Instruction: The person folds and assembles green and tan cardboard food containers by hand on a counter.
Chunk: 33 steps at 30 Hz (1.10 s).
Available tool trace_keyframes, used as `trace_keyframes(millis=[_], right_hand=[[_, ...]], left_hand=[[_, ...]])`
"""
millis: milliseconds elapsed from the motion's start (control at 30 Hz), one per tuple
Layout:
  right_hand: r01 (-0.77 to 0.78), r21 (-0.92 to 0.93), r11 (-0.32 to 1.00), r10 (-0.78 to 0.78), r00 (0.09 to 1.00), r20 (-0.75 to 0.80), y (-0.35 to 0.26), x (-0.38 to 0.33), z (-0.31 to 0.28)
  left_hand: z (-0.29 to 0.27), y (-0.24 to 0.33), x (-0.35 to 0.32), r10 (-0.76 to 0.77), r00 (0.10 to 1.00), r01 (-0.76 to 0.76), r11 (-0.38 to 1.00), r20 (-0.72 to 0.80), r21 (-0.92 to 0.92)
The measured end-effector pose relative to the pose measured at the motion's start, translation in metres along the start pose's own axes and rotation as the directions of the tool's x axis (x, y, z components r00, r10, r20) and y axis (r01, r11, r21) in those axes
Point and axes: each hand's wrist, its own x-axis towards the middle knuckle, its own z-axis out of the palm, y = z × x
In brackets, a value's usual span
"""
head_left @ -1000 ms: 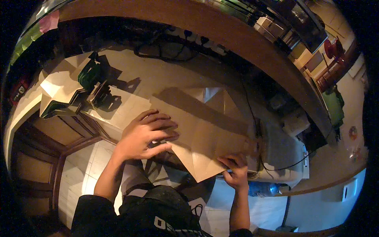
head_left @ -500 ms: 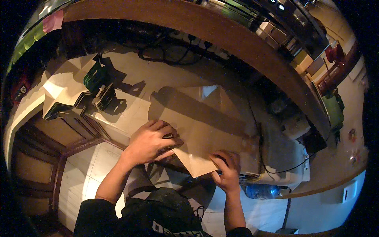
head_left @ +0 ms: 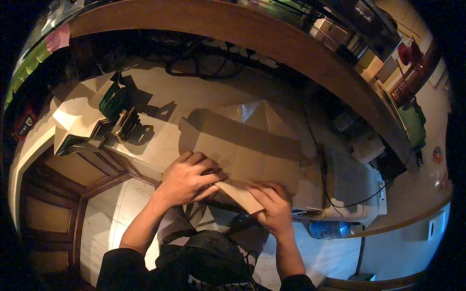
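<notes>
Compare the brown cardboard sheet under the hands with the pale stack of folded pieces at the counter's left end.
The cardboard sheet is brown and lies flat and single; the stack is pale, with dark green parts, and piled in layers. The left hand and right hand press on the sheet's near edge; nothing touches the stack. Both rest on the same counter.

Both hands lie flat, close together, palms down.

The left hand [head_left: 187, 177] comes in from the lower left on a bare forearm, its fingers spread and pointing to the right, the wrist a little bent. The right hand [head_left: 273, 206] comes up from the lower edge, fingers together and pointing up-left. No grip is closed; the fingertips of the two hands are almost meeting.
</notes>
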Motion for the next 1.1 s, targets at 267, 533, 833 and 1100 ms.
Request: trace_keyframes(millis=[267, 533, 833, 1100], right_hand=[[-0.328, 0.102, 0.939, 0.343, 0.910, -0.235, 0.053, 0.003, 0.004], [-0.305, -0.325, 0.895, 0.282, 0.952, -0.117, 0.021, 0.015, 0.012], [-0.105, -0.415, 0.904, 0.109, 0.994, -0.015, 0.029, 0.005, 0.003], [-0.166, -0.255, 0.952, 0.186, 0.981, 0.053, 0.014, -0.005, 0.007]], left_hand=[[0.010, 0.009, 0.010, -0.248, 0.968, 0.248, 0.969, -0.028, -0.025], [0.030, 0.045, 0.025, -0.270, 0.963, 0.269, 0.945, -0.019, 0.188], [0.048, 0.075, 0.045, -0.153, 0.984, 0.152, 0.988, 0.093, 0.015], [0.020, 0.044, 0.027, -0.186, 0.974, 0.173, 0.979, 0.129, 0.106]])
